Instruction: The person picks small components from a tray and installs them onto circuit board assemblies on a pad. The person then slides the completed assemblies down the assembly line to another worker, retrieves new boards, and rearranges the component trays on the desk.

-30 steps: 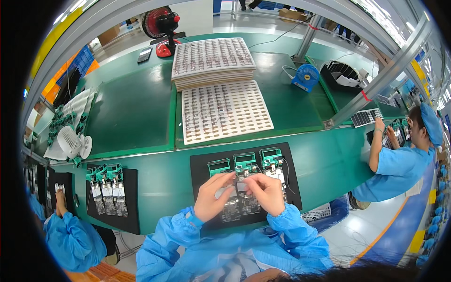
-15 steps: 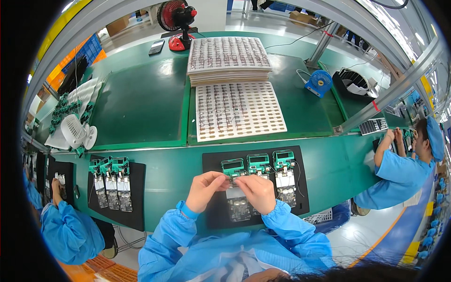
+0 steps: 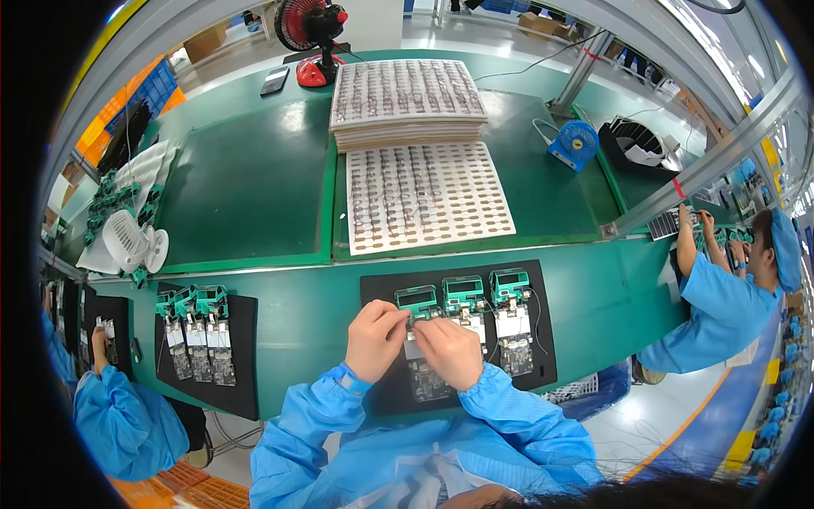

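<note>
Over the leftmost of three circuit board assemblies, my left hand [image 3: 376, 342] and my right hand [image 3: 452, 351] meet with their fingertips pinched. Whatever they grip is too small and too covered to make out. The left circuit board [image 3: 431, 380] shows below my fingers, and its green frame with a dark window [image 3: 416, 298] lies just beyond them. To its right, the middle board's green frame [image 3: 464, 288] is partly bare, its lower end behind my right hand. The right assembly [image 3: 514, 329] shows fully, with a thin wire along its side. All three lie on a black mat [image 3: 530, 373].
Beyond the mat, a white tray of small parts [image 3: 428, 199] lies before a stack of similar trays [image 3: 407, 102]. A blue fan [image 3: 575, 146] stands right, a white fan [image 3: 131, 242] left. Another black mat [image 3: 242, 394] holds boards. A co-worker [image 3: 721, 297] sits at right, another [image 3: 123, 416] at left.
My right hand has moved slightly left, closer to my left hand, and both stay over the left board. The co-worker at right has raised a hand toward a dark striped panel. The view has shifted slightly.
</note>
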Available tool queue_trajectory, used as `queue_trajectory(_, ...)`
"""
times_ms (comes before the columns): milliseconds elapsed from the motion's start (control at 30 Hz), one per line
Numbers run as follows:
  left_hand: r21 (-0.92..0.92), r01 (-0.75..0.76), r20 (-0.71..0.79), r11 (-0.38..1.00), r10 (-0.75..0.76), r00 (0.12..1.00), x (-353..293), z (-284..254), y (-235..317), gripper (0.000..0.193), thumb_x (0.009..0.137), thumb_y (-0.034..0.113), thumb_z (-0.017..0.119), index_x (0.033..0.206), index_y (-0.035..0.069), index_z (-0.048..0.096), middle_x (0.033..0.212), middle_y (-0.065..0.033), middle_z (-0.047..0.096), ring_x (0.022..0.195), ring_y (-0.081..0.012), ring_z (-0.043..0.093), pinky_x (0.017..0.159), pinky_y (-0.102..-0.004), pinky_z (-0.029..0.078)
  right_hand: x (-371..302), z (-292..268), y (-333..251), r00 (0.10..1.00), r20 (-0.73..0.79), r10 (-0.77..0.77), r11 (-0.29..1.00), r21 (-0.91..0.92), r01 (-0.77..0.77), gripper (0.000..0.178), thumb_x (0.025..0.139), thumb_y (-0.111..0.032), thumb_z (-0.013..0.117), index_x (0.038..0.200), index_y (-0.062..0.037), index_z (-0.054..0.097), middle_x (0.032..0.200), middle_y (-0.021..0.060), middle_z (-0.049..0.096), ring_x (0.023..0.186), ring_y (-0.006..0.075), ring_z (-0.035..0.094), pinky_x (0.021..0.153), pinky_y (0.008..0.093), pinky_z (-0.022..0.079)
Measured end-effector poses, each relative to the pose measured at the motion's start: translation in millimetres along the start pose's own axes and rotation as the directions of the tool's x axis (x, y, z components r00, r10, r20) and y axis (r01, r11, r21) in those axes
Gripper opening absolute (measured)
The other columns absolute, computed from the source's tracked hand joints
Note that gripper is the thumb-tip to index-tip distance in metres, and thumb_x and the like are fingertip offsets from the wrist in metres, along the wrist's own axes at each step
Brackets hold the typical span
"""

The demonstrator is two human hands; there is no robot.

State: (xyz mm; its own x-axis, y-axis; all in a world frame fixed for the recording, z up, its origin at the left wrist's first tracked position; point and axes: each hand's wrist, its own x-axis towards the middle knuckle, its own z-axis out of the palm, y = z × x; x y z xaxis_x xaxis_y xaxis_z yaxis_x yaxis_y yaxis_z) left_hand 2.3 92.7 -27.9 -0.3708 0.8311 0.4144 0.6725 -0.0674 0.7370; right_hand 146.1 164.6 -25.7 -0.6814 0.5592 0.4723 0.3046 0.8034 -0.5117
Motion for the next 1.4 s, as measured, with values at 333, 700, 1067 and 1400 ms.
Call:
queue_trajectory(333, 0.122, -0.059, 0.03, 0.991, 0.056, 0.998, 1.5, 0.2, 1.0, 0.017, 0.072, -0.002, 0.068, 0.089, 0.003, 0.068, 0.082, -0.0088, 0.058, 0.076, -0.0262, 0.059, 0.064, -0.0357, 0.05, 1.1, 2.4, 0.0, 1.0, -0.007, 0.014, 1.0, 0.017, -0.014, 0.008, 0.08, -0.007, 0.066, 0.084, -0.0072, 0.059, 0.073, 0.0059, 0.057, 0.067, 0.0226, 0.06, 0.054, 0.0341, 0.049)
queue_trajectory(700, 0.52, -0.436, 0.31, 0.735, 0.313, 0.898, -6.8, -15.0, 4.3, 0.039, 0.073, 0.002, 0.062, 0.112, -0.001, 0.062, 0.107, -0.0119, 0.058, 0.097, -0.0251, 0.057, 0.084, -0.0356, 0.048, 2.9, -57.3, 36.0, 0.935, -0.297, 0.193, 0.95, -0.18, -0.253, 0.012, 0.077, -0.001, 0.068, 0.088, -0.0065, 0.067, 0.082, 0.0087, 0.062, 0.073, 0.027, 0.062, 0.061, 0.035, 0.051)
queue_trajectory(1067, 0.439, -0.514, 0.329, 0.737, 0.4, 0.855, -12.2, -13.5, -16.9, 0.041, 0.078, 0.006, 0.059, 0.118, -0.001, 0.06, 0.122, -0.0121, 0.057, 0.112, -0.024, 0.055, 0.093, -0.0366, 0.044, -1.3, -47.1, 67.5, 0.969, -0.201, 0.143, 0.79, -0.567, -0.234, 0.014, 0.073, -0.007, 0.072, 0.074, -0.0068, 0.058, 0.073, 0.006, 0.055, 0.072, 0.0251, 0.058, 0.058, 0.0377, 0.047)
queue_trajectory(1400, 0.422, -0.511, 0.303, 0.749, 0.415, 0.858, -11.6, -14.7, -19.1, 0.043, 0.075, 0.003, 0.061, 0.118, 0.003, 0.061, 0.115, -0.0096, 0.059, 0.108, -0.0229, 0.056, 0.092, -0.0375, 0.045, 0.4, -59.2, 83.1, 0.767, -0.337, 0.546, 0.837, 0.187, -0.514, 0.008, 0.078, -0.005, 0.067, 0.074, -0.0032, 0.06, 0.07, 0.0069, 0.057, 0.056, 0.016, 0.055, 0.053, 0.0302, 0.045)
